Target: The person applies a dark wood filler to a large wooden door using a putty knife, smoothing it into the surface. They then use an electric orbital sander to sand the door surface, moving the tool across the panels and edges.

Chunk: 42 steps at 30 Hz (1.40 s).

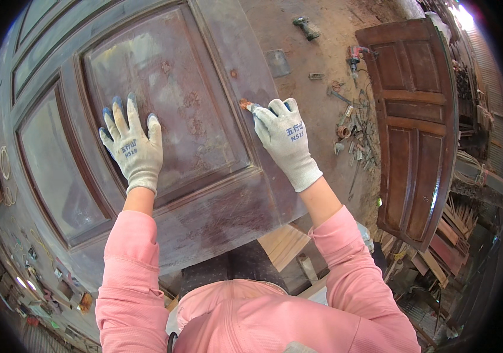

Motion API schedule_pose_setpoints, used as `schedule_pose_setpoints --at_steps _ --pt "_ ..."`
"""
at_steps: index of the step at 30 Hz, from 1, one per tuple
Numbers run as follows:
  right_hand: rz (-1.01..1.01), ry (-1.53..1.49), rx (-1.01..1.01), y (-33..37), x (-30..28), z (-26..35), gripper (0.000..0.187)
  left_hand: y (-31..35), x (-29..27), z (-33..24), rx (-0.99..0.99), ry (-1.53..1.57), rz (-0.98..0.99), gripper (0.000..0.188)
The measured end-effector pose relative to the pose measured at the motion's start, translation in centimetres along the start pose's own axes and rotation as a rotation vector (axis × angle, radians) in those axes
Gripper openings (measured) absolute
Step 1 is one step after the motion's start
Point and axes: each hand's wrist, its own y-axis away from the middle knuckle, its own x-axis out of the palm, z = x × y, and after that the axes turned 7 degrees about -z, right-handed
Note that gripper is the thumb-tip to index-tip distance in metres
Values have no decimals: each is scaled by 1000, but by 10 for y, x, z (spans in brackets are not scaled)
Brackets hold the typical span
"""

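A large dark brown panelled door (pixel 222 206) lies in front of me, its surface dusty and scuffed, with pale and reddish patches on the raised panel. My left hand (pixel 130 141), in a white glove with blue fingertips, rests on that panel with its fingers spread. By the door's right edge, my right hand (pixel 282 130) wears the same kind of glove. Its fingers are closed on what looks like a small putty knife (pixel 252 107), mostly hidden in the grip. Orange-brown paste (pixel 244 103) sits at the tool's tip, over the door's right frame piece.
Another brown panelled door (pixel 413 126) leans at the right. On the floor between lie a red power drill (pixel 354 56), a dark cordless tool (pixel 306 28) and scattered metal scraps (pixel 362 138). Wood offcuts (pixel 448 226) pile up at the lower right. A light board (pixel 284 246) lies below the door's near edge.
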Motion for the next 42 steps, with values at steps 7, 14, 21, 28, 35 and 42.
schedule_pose_setpoints --at_steps 7,14,21,28,35,42 --pt "-4 -200 157 -1 -9 -2 17 1 -2 -1 -1 -12 5 62" --pt "-16 -107 151 -9 -2 0 19 0 -1 -2 4 -8 5 61" --pt "-50 -182 182 -4 -2 -1 22 1 -1 -1 1 1 5 61" --pt "-49 -61 72 4 8 1 20 0 -1 -2 0 -4 6 62" --pt "22 -143 143 2 -8 2 17 0 -2 -1 4 3 -8 61" --pt "-96 -860 761 5 -22 6 21 -1 -5 -4 -4 -16 24 62"
